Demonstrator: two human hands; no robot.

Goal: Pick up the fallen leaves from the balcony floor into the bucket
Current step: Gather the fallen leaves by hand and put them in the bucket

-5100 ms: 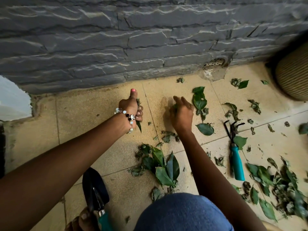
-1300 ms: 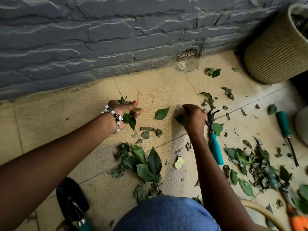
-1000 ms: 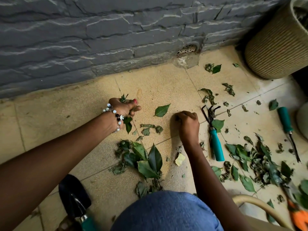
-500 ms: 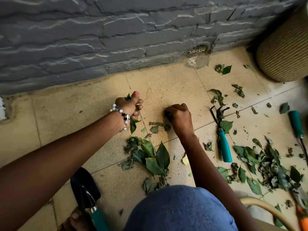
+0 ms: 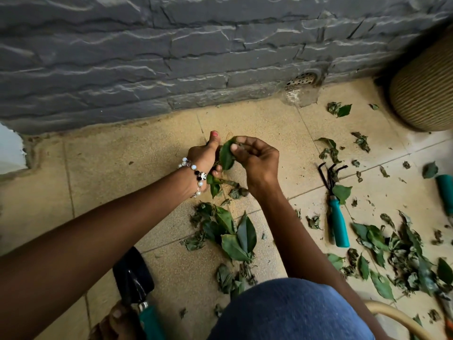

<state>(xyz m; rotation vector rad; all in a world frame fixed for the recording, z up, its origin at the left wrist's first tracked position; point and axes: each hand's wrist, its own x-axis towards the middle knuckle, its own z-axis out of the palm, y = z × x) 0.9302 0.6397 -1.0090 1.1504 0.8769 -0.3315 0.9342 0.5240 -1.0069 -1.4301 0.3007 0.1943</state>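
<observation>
At mid-frame the left hand (image 5: 204,155) grips a bunch of leaves (image 5: 213,183) while the right hand (image 5: 257,159) pinches a green leaf (image 5: 226,155) against it, above a leaf pile (image 5: 230,231) on the tiled floor (image 5: 122,173).

Both arms reach forward, hands meeting above the floor: left hand (image 5: 204,155) fisted, thumb up; right hand (image 5: 257,159) curled, fingertips pinching.

Your right edge cuts off the ribbed basket (image 5: 424,89) and a teal tool handle (image 5: 446,190), your knee (image 5: 289,312) hiding floor leaves.
</observation>
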